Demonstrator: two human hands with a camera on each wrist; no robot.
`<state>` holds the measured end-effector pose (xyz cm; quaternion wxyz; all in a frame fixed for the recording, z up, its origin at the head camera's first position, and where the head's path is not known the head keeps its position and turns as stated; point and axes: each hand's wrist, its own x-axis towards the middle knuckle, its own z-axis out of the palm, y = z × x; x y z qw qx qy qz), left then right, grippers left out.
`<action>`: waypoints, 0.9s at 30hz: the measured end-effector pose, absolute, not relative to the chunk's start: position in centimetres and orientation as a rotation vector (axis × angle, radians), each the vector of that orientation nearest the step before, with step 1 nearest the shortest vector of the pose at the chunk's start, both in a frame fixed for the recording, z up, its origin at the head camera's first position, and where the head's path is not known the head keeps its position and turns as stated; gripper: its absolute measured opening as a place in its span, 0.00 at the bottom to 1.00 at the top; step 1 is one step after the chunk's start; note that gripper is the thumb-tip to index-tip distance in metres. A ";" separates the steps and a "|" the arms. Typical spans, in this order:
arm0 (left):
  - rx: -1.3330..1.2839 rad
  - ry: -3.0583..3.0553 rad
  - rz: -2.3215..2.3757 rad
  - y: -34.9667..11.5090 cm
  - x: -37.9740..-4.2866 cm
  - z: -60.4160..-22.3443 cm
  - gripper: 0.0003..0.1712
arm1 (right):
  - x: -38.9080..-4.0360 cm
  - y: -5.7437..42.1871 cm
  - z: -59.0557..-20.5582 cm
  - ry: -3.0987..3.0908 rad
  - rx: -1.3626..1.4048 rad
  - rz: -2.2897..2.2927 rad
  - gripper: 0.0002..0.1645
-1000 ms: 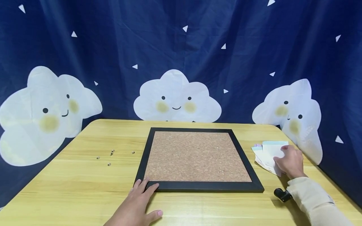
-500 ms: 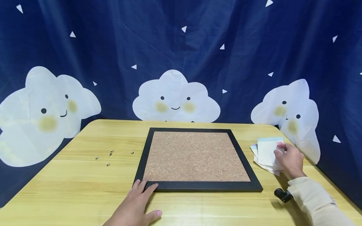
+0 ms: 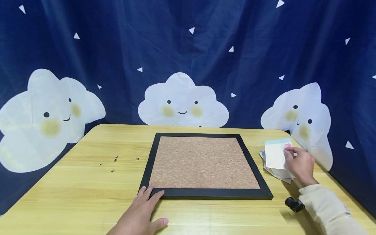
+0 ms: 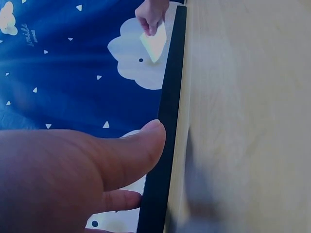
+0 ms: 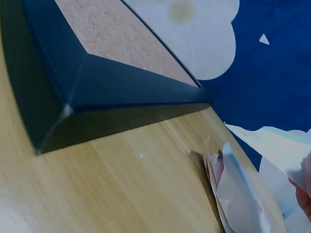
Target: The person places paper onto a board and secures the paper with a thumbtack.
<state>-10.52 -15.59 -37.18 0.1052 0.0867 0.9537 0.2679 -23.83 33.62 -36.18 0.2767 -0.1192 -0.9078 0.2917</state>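
Paper (image 3: pixel 274 156) rose (right edge in right grip (image 3: pixel 301 165)).

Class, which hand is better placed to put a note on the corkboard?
Likely the right hand: it pinches a note above the papers beside the corkboard. The left hand rests at the near-left of the black frame, holding no note.

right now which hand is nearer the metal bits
The left hand: it touches the frame, front-right of the metal bits; the right hand, holding paper, is across the frame from them.
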 end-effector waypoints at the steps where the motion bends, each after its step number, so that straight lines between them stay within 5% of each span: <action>1: 0.256 2.812 0.792 -15.6 -10.5 -37.2 0.45 | -23.8 33.5 -36.2 -2.436 -0.313 0.779 0.18; 27: 0.248 2.799 0.810 -15.6 -10.3 -36.9 0.45 | -24.0 31.4 -35.2 -2.426 -0.191 0.747 0.18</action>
